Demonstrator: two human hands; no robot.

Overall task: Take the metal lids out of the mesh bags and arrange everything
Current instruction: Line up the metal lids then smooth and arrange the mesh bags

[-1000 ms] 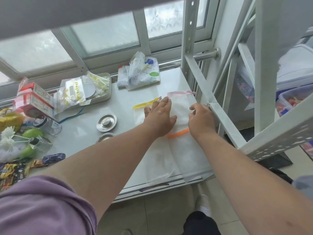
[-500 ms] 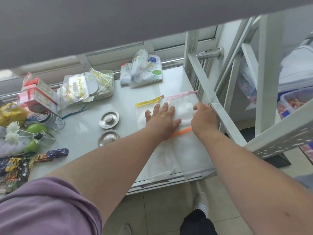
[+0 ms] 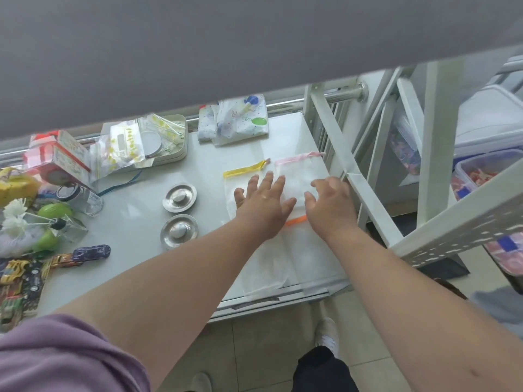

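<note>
Mesh bags (image 3: 283, 258) | lay flat, long axes running away from us | our left hand (image 3: 261, 205) spread open on them, right hand (image 3: 329, 205) open beside, holding nothing | metal lids (image 3: 179, 210) left of bags, nearer left hand

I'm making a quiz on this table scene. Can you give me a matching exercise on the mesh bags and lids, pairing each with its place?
Things:
1. Bag with pink drawstring
2. Bag with yellow drawstring
3. Bag with orange drawstring
4. Two metal lids

Places:
A. Nearest the table's front edge
B. Bare tabletop, left of the bags
C. Far right, by the white frame
D. Under the left hand

Pairs: 1-C, 2-D, 3-A, 4-B
</note>
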